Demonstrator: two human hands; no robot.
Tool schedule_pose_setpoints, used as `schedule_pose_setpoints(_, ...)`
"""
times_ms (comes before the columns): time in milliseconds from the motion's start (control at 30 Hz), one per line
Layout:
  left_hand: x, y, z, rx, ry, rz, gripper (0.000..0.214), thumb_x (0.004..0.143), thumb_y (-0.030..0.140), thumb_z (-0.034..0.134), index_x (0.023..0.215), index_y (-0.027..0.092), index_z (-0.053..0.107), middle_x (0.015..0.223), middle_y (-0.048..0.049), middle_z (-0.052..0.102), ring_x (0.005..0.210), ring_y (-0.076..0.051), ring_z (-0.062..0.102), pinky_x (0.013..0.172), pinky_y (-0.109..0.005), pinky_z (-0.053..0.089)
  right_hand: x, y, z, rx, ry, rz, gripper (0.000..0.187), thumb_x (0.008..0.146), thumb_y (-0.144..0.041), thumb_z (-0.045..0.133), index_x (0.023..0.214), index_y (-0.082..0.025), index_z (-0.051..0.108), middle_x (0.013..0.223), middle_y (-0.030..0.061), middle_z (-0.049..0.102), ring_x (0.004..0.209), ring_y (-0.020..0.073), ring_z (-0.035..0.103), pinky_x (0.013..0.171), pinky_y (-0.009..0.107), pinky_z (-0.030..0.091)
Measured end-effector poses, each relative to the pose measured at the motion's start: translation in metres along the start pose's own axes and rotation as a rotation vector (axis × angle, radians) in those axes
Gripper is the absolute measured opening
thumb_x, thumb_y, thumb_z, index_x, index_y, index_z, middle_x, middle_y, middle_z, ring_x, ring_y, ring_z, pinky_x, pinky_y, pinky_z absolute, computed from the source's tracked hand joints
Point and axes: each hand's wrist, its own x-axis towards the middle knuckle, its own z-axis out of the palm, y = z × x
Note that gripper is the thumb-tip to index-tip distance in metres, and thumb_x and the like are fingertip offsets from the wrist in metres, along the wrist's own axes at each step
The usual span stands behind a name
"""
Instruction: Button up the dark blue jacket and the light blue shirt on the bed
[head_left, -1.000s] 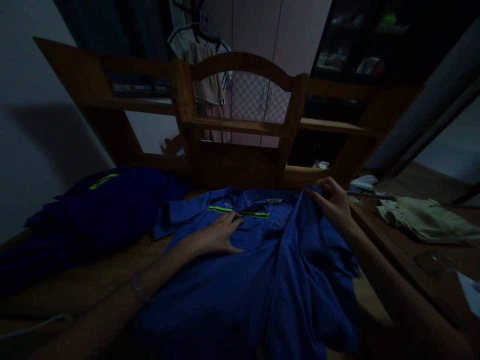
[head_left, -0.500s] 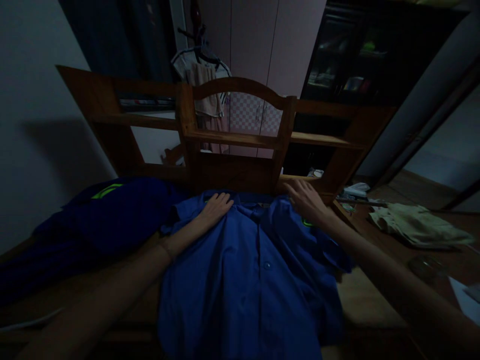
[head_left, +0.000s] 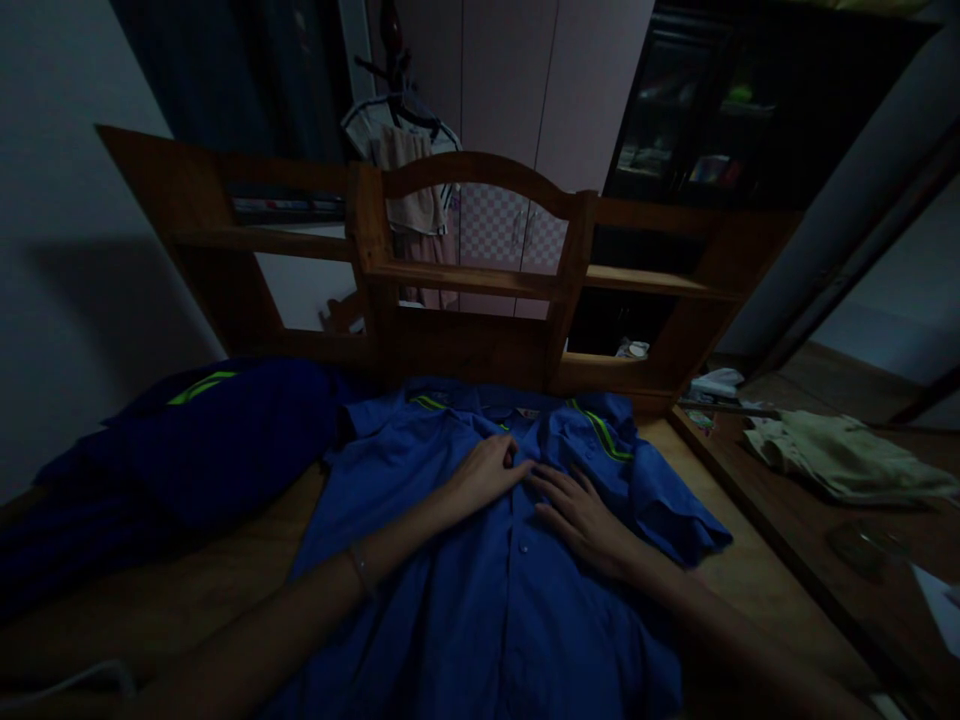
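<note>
A blue short-sleeved shirt (head_left: 465, 560) with yellow-green stripes across the chest lies front up, its collar towards the wooden headboard. My left hand (head_left: 484, 475) is on its front near the button placket, fingers curled at the cloth and thumb pointing right. Its fingertips are partly hidden. Right beside it, my right hand (head_left: 581, 520) lies flat on the shirt with fingers stretched out, the fingertips close to the left thumb. A button (head_left: 523, 548) shows on the placket just below the hands. The shirt's right-hand sleeve (head_left: 675, 505) is spread outward.
Darker blue clothing (head_left: 247, 440) is heaped on the left. The wooden headboard (head_left: 465, 285) rises behind the shirt. To the right, a brown surface holds folded pale cloth (head_left: 847, 455) and a clear glass object (head_left: 866, 548). A white cable (head_left: 97, 670) lies at lower left.
Both hands have come from the shirt's shoulders down and inward to the middle of its front. The chest stripes now show, and the right-hand sleeve lies flatter and farther out.
</note>
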Motion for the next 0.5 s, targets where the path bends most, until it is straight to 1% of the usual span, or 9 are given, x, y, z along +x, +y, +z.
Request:
schedule_pose_setpoints(67,-0.011,-0.004,0.015,-0.137,0.000,-0.047,0.036,0.080,0.048,0.058,0.099,0.018,0.058,0.083,-0.0015,0.061,0.074,-0.016,0.060,0.065,-0.026,0.047,0.018,0.013,-0.003,0.009,0.156,0.030,0.037,0.098,-0.030,0.038,0.134,-0.028,0.044,0.125,0.0077,0.056,0.118,0.0231,0.050,0.108,0.055,0.024)
schedule_pose_setpoints(100,-0.015,-0.007,0.019,-0.215,-0.005,-0.061,0.036,0.077,0.046,0.062,0.100,0.018,0.057,0.084,-0.0015,0.060,0.074,-0.017,0.059,0.065,-0.027,0.047,0.027,0.017,-0.005,0.010,0.231,0.035,0.034,0.096,-0.025,0.040,0.129,-0.026,0.049,0.116,0.0080,0.061,0.111,0.0235,0.054,0.105,0.054,0.029)
schedule_pose_setpoints(133,-0.018,-0.010,0.022,-0.285,-0.017,-0.065,0.035,0.075,0.042,0.065,0.100,0.019,0.057,0.084,-0.0013,0.060,0.075,-0.017,0.058,0.066,-0.028,0.046,0.037,0.020,-0.006,0.014,0.288,0.022,0.033,0.094,-0.020,0.042,0.125,-0.025,0.052,0.111,0.0083,0.062,0.107,0.0238,0.056,0.102,0.052,0.034)
schedule_pose_setpoints(200,-0.021,-0.016,0.024,-0.361,-0.050,-0.043,0.029,0.073,0.032,0.067,0.097,0.019,0.056,0.086,-0.0011,0.060,0.077,-0.017,0.058,0.067,-0.028,0.046,0.054,0.023,-0.005,0.030,0.333,-0.057,0.039,0.088,-0.008,0.041,0.123,-0.023,0.053,0.116,0.0090,0.060,0.112,0.0236,0.053,0.100,0.048,0.038)
schedule_pose_setpoints(233,-0.021,-0.017,0.024,-0.376,-0.062,-0.032,0.027,0.073,0.028,0.066,0.097,0.020,0.056,0.086,-0.0009,0.061,0.078,-0.017,0.058,0.068,-0.027,0.046,0.061,0.023,-0.004,0.042,0.332,-0.106,0.046,0.084,-0.003,0.040,0.124,-0.023,0.053,0.122,0.0088,0.057,0.118,0.0229,0.049,0.102,0.046,0.037)
schedule_pose_setpoints(300,-0.020,-0.018,0.024,-0.424,-0.068,-0.038,0.028,0.074,0.023,0.063,0.100,0.020,0.053,0.086,-0.0003,0.061,0.077,-0.015,0.059,0.068,-0.026,0.046,0.071,0.024,0.001,0.066,0.292,-0.186,0.059,0.075,0.002,0.040,0.128,-0.023,0.049,0.130,0.0073,0.052,0.125,0.0212,0.043,0.108,0.045,0.032)
schedule_pose_setpoints(367,-0.019,-0.017,0.025,-0.499,-0.057,-0.059,0.033,0.073,0.019,0.062,0.104,0.020,0.050,0.083,0.0011,0.060,0.074,-0.014,0.058,0.067,-0.025,0.046,0.074,0.026,0.007,0.076,0.235,-0.218,0.065,0.070,0.001,0.042,0.130,-0.022,0.046,0.129,0.0069,0.053,0.124,0.0212,0.044,0.112,0.048,0.024)
schedule_pose_setpoints(433,-0.018,-0.016,0.026,-0.553,-0.043,-0.061,0.036,0.071,0.016,0.061,0.104,0.020,0.048,0.080,0.0023,0.059,0.073,-0.013,0.057,0.068,-0.024,0.046,0.071,0.027,0.009,0.069,0.193,-0.209,0.061,0.070,-0.002,0.046,0.127,-0.022,0.048,0.120,0.0072,0.057,0.116,0.0223,0.050,0.113,0.051,0.020)
schedule_pose_setpoints(500,-0.017,-0.014,0.028,-0.556,-0.031,-0.038,0.038,0.070,0.014,0.060,0.105,0.020,0.047,0.080,0.0027,0.057,0.074,-0.012,0.057,0.070,-0.024,0.046,0.067,0.027,0.008,0.054,0.195,-0.181,0.051,0.072,-0.006,0.049,0.121,-0.022,0.053,0.109,0.0072,0.059,0.107,0.0232,0.053,0.112,0.052,0.020)
